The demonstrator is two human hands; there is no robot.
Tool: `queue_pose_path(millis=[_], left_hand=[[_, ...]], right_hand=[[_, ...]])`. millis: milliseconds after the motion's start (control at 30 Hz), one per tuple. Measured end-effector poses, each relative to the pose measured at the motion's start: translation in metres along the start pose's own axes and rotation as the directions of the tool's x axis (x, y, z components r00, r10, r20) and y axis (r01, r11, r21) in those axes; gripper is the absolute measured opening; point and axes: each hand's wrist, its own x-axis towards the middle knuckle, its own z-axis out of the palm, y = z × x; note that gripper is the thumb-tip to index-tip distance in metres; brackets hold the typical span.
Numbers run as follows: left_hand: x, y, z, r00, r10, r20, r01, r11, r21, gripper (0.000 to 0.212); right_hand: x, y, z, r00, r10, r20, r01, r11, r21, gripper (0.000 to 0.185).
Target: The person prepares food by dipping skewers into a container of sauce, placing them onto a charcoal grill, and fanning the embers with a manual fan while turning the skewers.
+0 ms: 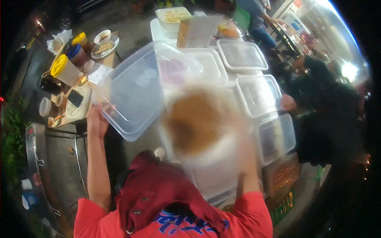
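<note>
My left hand, at the left, grips the edge of a large clear plastic lid, which is tilted over the gap between two tables. A bowl-like white vessel with brown contents, strongly blurred, is in front of me. At its right side is my right hand, also blurred; the fingers cannot be made out, though the hand seems to hold the vessel. Beneath and beyond lies a lidded translucent container with something purple at its left. Close to my body is another translucent plastic container.
Lidded containers line the white table's right side. At its far end stand an open tub of food and a cardboard box. The left table holds yellow-lidded jars, a plate of food and a phone. A person in dark clothing is at the right.
</note>
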Motion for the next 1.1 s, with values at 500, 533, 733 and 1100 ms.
queue_pose_path(millis=[500,533,733,1100], left_hand=[[-0.015,-0.06,0.014,0.82,0.263,0.508,-0.502,0.755,0.421,0.026],[-0.01,-0.057,0.008,0.885,0.172,0.432,-0.358,0.845,0.397,0.031],[0.047,-0.085,-0.037,0.976,-0.154,0.152,0.122,0.972,0.201,0.046],[0.049,-0.24,0.088,0.759,-0.425,0.493,0.314,0.903,0.294,0.045]], right_hand=[[-0.021,0.034,0.019,0.94,-0.142,-0.311,0.002,0.912,-0.41,0.018],[-0.043,-0.018,-0.014,0.979,-0.058,-0.195,-0.035,0.896,-0.443,0.018],[-0.143,-0.027,-0.023,0.885,0.264,-0.383,-0.199,0.959,0.201,0.014],[-0.388,-0.158,0.114,0.287,0.929,-0.235,-0.103,0.274,0.956,0.016]])
